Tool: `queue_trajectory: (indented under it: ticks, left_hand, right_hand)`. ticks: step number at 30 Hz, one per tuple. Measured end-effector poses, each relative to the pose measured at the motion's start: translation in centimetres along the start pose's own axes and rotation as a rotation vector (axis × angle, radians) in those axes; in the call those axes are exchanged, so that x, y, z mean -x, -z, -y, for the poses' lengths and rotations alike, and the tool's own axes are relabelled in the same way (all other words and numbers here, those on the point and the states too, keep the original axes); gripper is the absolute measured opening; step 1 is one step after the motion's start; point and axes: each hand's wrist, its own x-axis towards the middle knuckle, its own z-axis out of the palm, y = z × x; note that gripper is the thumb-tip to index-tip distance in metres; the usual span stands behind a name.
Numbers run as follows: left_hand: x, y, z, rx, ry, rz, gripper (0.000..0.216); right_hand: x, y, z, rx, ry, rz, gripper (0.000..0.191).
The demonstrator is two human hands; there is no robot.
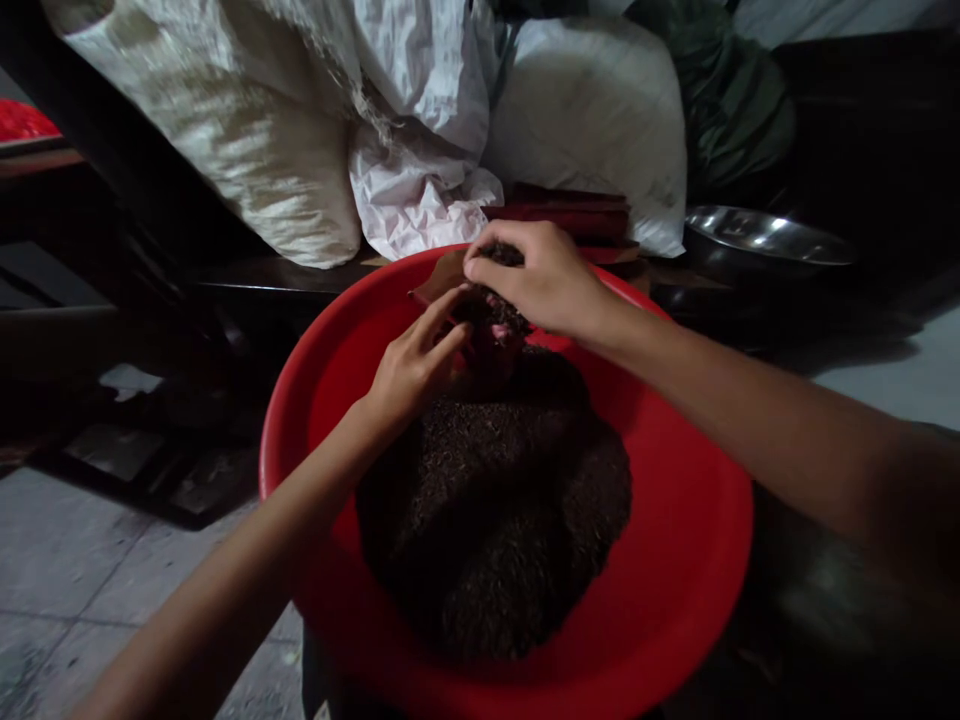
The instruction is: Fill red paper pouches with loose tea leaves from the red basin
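Note:
A wide red plastic basin (690,540) holds a heap of dark, dry, shredded leaf-like material (495,500). Over its far side, my left hand (416,355) has its fingers curled round what looks like a small reddish-brown bag (442,280), with a stiff flap standing up. More of the dark material and some pink spots show at the bag's mouth. My right hand (544,275) is above it, thumb and fingers closed round a clump of dark leaf material (504,253). The bag's lower part is in shadow, and the fingertips are partly hidden.
Behind the basin stand a large cream woven sack (277,170), a crumpled white bag (420,190) and a full pale sack (592,120). Dark red flat packets (562,215) lie between them. A shiny metal bowl (765,240) sits at the right. Dark furniture bars are on the left.

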Motion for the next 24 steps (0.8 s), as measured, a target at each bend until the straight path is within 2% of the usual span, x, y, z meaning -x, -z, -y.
queue_trajectory:
  ticks: [3,5,8,12,14,16,19,21,22,24]
  left_hand:
    - [0.1,0.5,-0.1,-0.053,0.025,0.068,0.031]
    - [0.0,1.0,-0.2,-0.133,0.090,0.101,0.033]
    - [0.4,2.1,0.2,-0.232,0.177,0.155,0.030]
    - [1.2,3.7,1.4,-0.157,0.269,0.171,0.027]
    - [1.0,4.5,1.4,-0.117,0.222,0.193,0.027]
    - [0.3,5.1,0.6,-0.116,0.164,0.178,0.025]
    - [-1.2,5.8,-1.6,-0.130,0.157,-0.017,0.018]
    - [-1.6,6.0,-3.2,-0.069,0.225,-0.135,0.011]
    - [-1.5,6.1,-3.9,-0.007,0.283,-0.154,0.010]
    - [-0.8,6.2,-4.6,0.153,0.416,-0.098,0.013]
  right_hand:
    - [-3.0,-0.1,-1.0,0.009,-0.062,0.138,0.028]
    - [-3.3,-0.3,-1.6,0.006,-0.052,0.188,0.030]
    - [-1.2,0.1,-2.6,0.087,0.099,0.213,0.036]
    - [3.7,1.3,-4.7,0.447,0.358,0.285,0.040]
    - [5.6,1.9,-5.6,0.583,0.379,0.253,0.029]
    - [6.8,2.5,-5.8,0.605,0.361,0.194,0.019]
    - [7.7,3.3,-4.7,0.516,0.345,0.028,0.013]
    - [8.2,3.4,-3.5,0.433,0.350,-0.090,0.010]
    - [8.5,3.3,-3.0,0.386,0.342,-0.126,0.010]
    - [9.1,2.8,-2.4,0.256,0.298,-0.130,0.013]
